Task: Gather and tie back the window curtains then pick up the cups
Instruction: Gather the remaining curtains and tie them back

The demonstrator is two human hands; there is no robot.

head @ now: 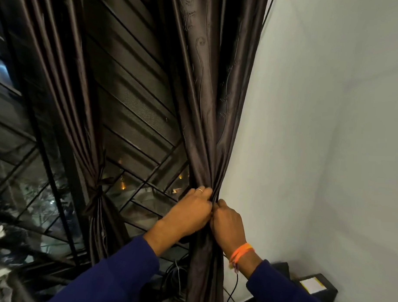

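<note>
A dark brown satin curtain [206, 106] hangs beside the white wall, bunched into a narrow bundle at waist height. My left hand [189, 212], with a ring on one finger, grips the bundle from the left. My right hand [228, 222], an orange band at its wrist, grips the same bundle from the right, touching the left hand. A second curtain [67, 89] of the same fabric hangs to the left, cinched by a knotted tie-back [98, 189]. No cups are in view.
Behind the curtains is a window with a metal grille [136, 117] and night lights outside. The white wall [329, 132] fills the right side. Black cables [178, 274] and a black box [317, 288] with a white label lie low by the wall.
</note>
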